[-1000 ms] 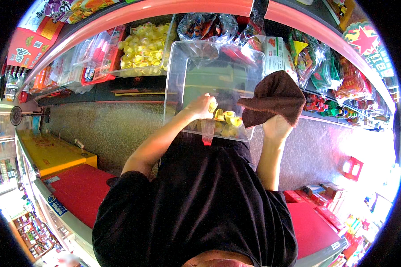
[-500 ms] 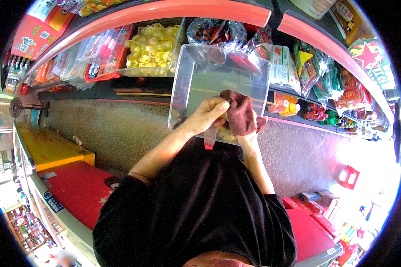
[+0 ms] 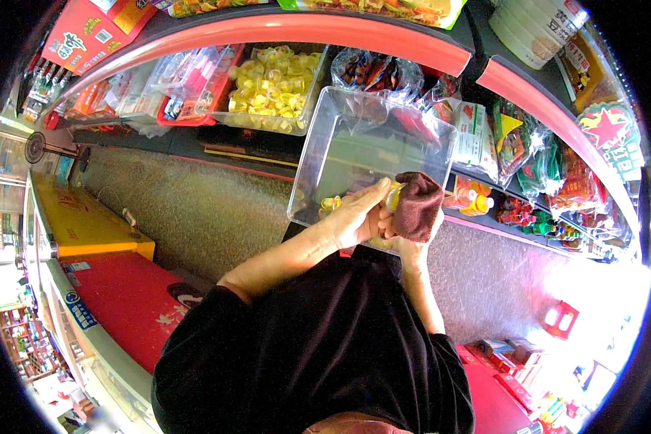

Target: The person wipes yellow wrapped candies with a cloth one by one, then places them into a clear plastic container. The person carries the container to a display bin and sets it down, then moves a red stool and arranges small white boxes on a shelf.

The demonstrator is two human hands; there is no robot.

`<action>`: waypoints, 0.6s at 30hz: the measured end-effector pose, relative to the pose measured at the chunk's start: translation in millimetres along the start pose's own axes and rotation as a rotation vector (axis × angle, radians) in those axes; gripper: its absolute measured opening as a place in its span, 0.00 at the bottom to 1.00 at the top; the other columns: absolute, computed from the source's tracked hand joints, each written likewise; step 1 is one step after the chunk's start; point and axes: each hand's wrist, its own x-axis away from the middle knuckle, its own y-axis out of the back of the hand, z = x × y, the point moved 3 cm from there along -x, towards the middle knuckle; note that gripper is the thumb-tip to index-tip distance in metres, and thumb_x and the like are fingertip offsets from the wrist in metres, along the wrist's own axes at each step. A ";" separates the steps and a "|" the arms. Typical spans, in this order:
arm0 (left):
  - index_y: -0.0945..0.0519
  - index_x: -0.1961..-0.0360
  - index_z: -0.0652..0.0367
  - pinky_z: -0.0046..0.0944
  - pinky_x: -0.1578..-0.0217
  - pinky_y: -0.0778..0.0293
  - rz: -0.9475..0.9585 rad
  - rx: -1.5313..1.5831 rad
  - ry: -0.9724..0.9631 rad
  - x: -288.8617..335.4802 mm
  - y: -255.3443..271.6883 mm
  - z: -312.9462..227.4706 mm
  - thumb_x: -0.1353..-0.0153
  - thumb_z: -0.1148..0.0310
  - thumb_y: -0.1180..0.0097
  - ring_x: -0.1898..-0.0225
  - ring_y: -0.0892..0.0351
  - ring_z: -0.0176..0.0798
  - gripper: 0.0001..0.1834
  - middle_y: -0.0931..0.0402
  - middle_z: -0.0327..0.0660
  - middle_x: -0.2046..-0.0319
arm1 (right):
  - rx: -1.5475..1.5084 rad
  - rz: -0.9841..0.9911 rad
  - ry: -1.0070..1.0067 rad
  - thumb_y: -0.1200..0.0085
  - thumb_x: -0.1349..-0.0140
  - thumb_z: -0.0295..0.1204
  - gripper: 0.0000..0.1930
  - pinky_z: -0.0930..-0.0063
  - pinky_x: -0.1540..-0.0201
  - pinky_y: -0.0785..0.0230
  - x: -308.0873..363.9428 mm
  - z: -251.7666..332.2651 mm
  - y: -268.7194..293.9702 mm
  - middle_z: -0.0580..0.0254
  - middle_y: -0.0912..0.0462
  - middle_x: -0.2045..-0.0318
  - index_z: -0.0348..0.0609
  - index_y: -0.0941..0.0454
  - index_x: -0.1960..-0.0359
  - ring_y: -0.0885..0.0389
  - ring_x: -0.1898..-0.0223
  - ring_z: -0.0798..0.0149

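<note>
A clear plastic bin [image 3: 301, 168] is tilted in front of my body. Over its near side, my left hand [image 3: 359, 217] is closed with a small yellow-topped cup [image 3: 394, 196] at its thumb and fingertips. Against that cup lies a brown cloth [image 3: 420, 210], draped over the fingers of my right hand [image 3: 414, 249], which is closed on it. Most of the right fingers are hidden beneath the cloth. Inside the bin, a few similar small cups [image 3: 330, 203] rest beside my left wrist; my hands hide others, if any.
A second bin full of yellow cups [image 3: 271, 87] sits on the shelf beyond, left of centre. Bagged snacks [image 3: 474, 137] and orange bottles [image 3: 476, 202] line the shelves to the right. A red-topped chest [image 3: 123, 304] and a yellow one [image 3: 87, 224] stand at left.
The yellow-topped cup now shows between my left thumb and the cloth, where it was hidden before. Small cups in the bin have come into sight. The whole view has shifted slightly.
</note>
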 end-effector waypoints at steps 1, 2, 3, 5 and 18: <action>0.27 0.59 0.53 0.36 0.77 0.31 0.038 0.030 0.006 1.2 -0.1 2.1 0.36 0.53 0.53 0.75 0.29 0.33 0.15 0.30 0.34 0.75 | 0.036 0.001 0.054 0.41 0.49 0.27 0.24 0.73 0.55 0.31 -0.5 1.6 0.4 0.59 0.23 0.58 0.38 0.33 0.49 0.24 0.60 0.68; 0.27 0.59 0.53 0.37 0.76 0.31 0.076 0.060 0.020 0.9 -0.4 4.1 0.36 0.53 0.53 0.74 0.29 0.33 0.15 0.29 0.34 0.75 | 0.072 -0.007 0.105 0.42 0.48 0.28 0.23 0.74 0.57 0.31 -0.9 3.7 2.4 0.59 0.23 0.59 0.38 0.32 0.49 0.24 0.61 0.69; 0.28 0.57 0.54 0.34 0.74 0.30 0.138 0.027 0.008 -1.1 3.4 4.7 0.36 0.55 0.53 0.72 0.28 0.33 0.15 0.28 0.35 0.72 | 0.097 -0.020 0.203 0.43 0.46 0.28 0.23 0.75 0.60 0.30 -2.3 -7.8 6.7 0.59 0.23 0.60 0.38 0.33 0.49 0.24 0.63 0.70; 0.29 0.56 0.54 0.33 0.73 0.29 0.055 -0.099 -0.108 -1.9 1.7 2.7 0.36 0.56 0.52 0.72 0.28 0.32 0.15 0.28 0.35 0.71 | 0.045 -0.033 0.280 0.44 0.45 0.30 0.21 0.77 0.65 0.29 -2.4 -15.3 9.2 0.60 0.23 0.62 0.39 0.32 0.50 0.24 0.66 0.71; 0.33 0.58 0.58 0.34 0.73 0.26 -0.291 -1.658 -0.724 18.6 -13.1 -50.5 0.54 0.77 0.38 0.73 0.21 0.36 0.22 0.25 0.44 0.69 | 1.032 0.057 0.396 0.43 0.48 0.32 0.18 0.71 0.53 0.34 -8.2 33.5 -25.8 0.55 0.23 0.60 0.44 0.29 0.54 0.24 0.55 0.59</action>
